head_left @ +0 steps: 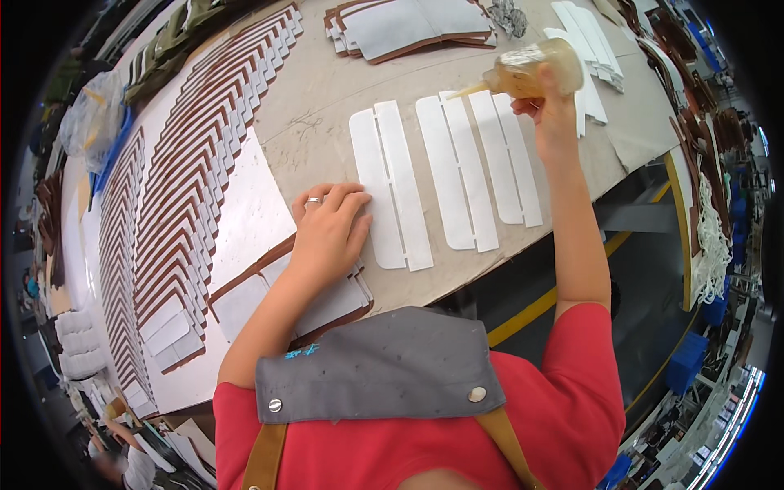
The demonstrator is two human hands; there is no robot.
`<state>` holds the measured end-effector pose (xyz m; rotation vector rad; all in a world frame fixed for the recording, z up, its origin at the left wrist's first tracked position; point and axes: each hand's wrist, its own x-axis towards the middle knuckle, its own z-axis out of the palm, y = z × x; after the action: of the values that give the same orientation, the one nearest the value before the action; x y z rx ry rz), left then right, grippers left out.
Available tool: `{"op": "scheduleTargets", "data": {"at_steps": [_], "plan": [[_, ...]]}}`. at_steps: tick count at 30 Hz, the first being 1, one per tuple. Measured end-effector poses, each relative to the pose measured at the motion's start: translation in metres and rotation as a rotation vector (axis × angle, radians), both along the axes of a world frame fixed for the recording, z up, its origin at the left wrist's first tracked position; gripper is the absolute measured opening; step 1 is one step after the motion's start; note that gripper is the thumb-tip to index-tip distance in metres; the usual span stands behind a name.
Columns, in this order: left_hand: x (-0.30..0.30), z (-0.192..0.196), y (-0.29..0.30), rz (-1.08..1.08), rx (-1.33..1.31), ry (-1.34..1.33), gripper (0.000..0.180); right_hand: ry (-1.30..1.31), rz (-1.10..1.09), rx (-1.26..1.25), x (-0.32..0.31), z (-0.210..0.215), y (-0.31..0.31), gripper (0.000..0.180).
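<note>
My right hand point(552, 114) grips a squeeze bottle point(531, 67) of yellowish liquid, tilted on its side. Its thin nozzle points left, over the far ends of the white panels. Three pairs of long white panels lie side by side on the table: a left pair point(390, 184), a middle pair point(457, 175) and a right pair point(508, 159). Narrow gaps split each pair lengthwise. My left hand point(327, 229), a ring on one finger, rests palm down beside the left pair. Its fingers are slightly bent, with the fingertips at that pair's left edge and the thumb apart.
Brown-edged white pieces point(192, 163) overlap in long rows at the left. Another brown-edged stack point(412, 28) lies at the far side, and more pieces point(237, 306) lie under my left forearm. White strips point(590, 49) are piled at the far right. The table edge point(490, 265) runs close to me.
</note>
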<state>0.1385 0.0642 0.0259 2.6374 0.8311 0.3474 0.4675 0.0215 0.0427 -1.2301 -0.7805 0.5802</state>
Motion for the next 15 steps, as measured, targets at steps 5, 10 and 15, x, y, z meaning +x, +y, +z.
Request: {"op": "scheduleTargets", "data": {"at_steps": [5,10,15], "plan": [[0.025,0.009,-0.014,-0.068,-0.030,-0.063,0.026,-0.118,0.059,-0.009,0.003,-0.004,0.034,0.043],[0.049,0.004,-0.030,-0.251,-0.022,-0.056,0.029,-0.149,0.018,-0.025,0.007,-0.014,0.048,0.047],[0.053,-0.002,-0.032,-0.260,0.038,0.008,0.030,-0.124,0.006,-0.047,0.005,-0.014,0.040,0.048]]}}
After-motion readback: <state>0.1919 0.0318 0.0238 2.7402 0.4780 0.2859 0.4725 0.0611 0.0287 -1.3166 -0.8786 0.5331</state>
